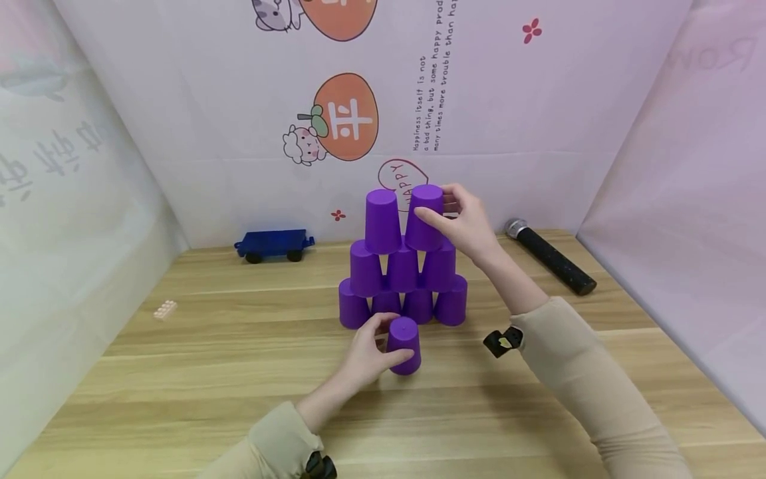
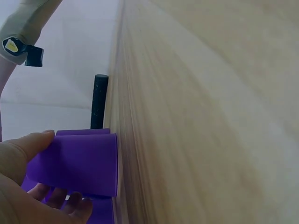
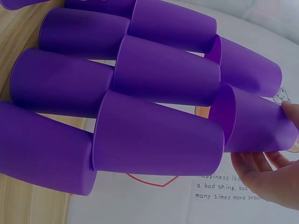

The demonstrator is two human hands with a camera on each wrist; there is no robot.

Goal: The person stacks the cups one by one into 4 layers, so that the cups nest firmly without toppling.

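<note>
Upside-down purple cups form a stack on the table. Its bottom row has several cups (image 1: 451, 303), the middle row three (image 1: 402, 271). On the third level, an upper left cup (image 1: 382, 223) stands alone beside the upper right cup (image 1: 423, 234). My right hand (image 1: 473, 229) grips that right cup near its closed top, thumb in front and fingers behind; its rim is right at the middle row in the right wrist view. In front of the stack, my left hand (image 1: 366, 356) holds a separate upside-down purple cup (image 1: 403, 339) between thumb and fingers, low over the table.
A black microphone (image 1: 553, 259) lies at the back right of the wooden table (image 1: 239, 386). Toward the back left stands a blue toy wagon (image 1: 275, 244), with a small pale toy brick (image 1: 165, 309) nearer the left edge. A printed white cloth (image 1: 509, 120) hangs behind.
</note>
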